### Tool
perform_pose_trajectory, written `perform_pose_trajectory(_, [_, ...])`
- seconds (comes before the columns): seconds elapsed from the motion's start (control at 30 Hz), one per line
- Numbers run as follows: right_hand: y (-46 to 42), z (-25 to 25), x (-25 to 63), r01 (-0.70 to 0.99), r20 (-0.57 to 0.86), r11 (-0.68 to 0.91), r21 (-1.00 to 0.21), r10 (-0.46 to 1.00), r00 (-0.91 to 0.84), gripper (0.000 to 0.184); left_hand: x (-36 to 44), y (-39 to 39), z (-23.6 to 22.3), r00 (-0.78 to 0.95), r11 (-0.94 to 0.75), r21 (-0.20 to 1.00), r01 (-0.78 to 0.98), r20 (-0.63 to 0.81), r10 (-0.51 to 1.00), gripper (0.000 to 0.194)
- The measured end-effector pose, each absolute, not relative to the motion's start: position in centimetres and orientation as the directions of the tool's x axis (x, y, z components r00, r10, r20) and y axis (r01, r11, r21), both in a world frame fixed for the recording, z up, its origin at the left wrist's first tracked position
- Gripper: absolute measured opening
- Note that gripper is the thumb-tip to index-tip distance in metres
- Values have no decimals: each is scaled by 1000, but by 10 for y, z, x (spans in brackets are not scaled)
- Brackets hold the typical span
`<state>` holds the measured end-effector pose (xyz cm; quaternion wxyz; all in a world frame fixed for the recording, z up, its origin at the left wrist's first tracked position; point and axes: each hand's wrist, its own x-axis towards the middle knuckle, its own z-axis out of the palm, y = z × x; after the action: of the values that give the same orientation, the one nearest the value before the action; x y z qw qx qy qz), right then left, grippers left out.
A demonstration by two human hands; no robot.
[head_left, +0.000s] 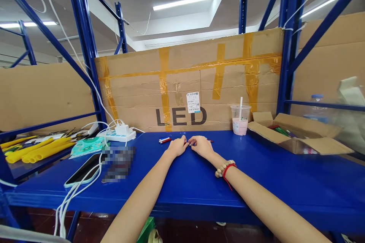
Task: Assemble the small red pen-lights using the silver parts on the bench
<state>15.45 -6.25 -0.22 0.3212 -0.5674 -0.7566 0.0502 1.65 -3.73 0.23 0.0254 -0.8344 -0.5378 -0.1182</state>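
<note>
Both hands meet over the blue shelf top, fingertips almost touching. My left hand is closed in a pinch, with a bit of red that looks like a pen part at its fingertips. My right hand is also closed, pinching a tiny silver piece; the fingers cover most of it. Just left of my left hand lie a blue pen and a red pen side by side. Behind my right hand, a thin red piece shows in part. Beads and a red cord circle my right wrist.
A cup with pink drink and straw stands at the back right, beside an open cardboard box. On the left are a phone, white cables, a power strip and a teal packet. A cardboard panel closes the back.
</note>
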Motion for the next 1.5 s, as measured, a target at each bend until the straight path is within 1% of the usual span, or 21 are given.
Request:
perform_pose_trajectory(0.1, [-62, -3, 153, 842, 435, 340, -419, 889, -143, 30, 16, -37, 1, 395, -421, 72, 904, 234, 888, 23])
perform_pose_trajectory(0.2, [-62, -4, 153, 886, 418, 292, -359, 899, -128, 30, 16, -36, 0, 391, -419, 79, 904, 237, 889, 24])
perform_pose_trajectory(0.3, [-60, -4, 154, 921, 410, 272, -279, 901, -142, 23, 15, -36, 0, 388, -427, 117, 897, 256, 885, 25])
perform_pose_trajectory(0.37, [-60, -4, 155, 927, 396, 272, -259, 905, -155, 21, 14, -36, 1, 379, -428, 154, 891, 270, 885, 27])
perform_pose_trajectory(0.5, [-59, -3, 158, 906, 382, 288, -311, 910, -158, 19, 15, -40, 3, 360, -430, 214, 877, 300, 883, 28])
perform_pose_trajectory(0.67, [-61, -1, 158, 889, 409, 284, -360, 904, -123, 15, 19, -44, 9, 308, -412, 228, 882, 383, 871, 27])
perform_pose_trajectory(0.8, [-57, -4, 160, 834, 479, 324, -447, 874, -83, 18, 20, -47, 11, 279, -401, 238, 885, 420, 864, 25])
perform_pose_trajectory(0.9, [-51, -7, 162, 768, 530, 368, -524, 847, -45, 19, 20, -48, 11, 306, -420, 227, 879, 408, 860, 24])
perform_pose_trajectory(1.0, [-45, -9, 162, 693, 584, 447, -566, 810, -45, 22, 19, -48, 9, 342, -447, 211, 869, 394, 853, 24])
perform_pose_trajectory(1.07, [-43, -10, 162, 655, 609, 484, -581, 792, -44, 21, 19, -49, 9, 343, -444, 210, 871, 389, 855, 25])
perform_pose_trajectory(1.2, [-42, -9, 161, 637, 622, 492, -593, 783, -25, 17, 21, -49, 9, 341, -438, 198, 877, 387, 857, 26])
perform_pose_trajectory(1.37, [-48, -5, 160, 727, 652, 449, -519, 758, -3, 25, 21, -47, 7, 402, -503, 177, 846, 409, 819, 24])
perform_pose_trajectory(1.5, [-53, -3, 158, 711, 639, 450, -541, 769, -1, 28, 21, -47, 6, 426, -522, 189, 832, 387, 818, 23])
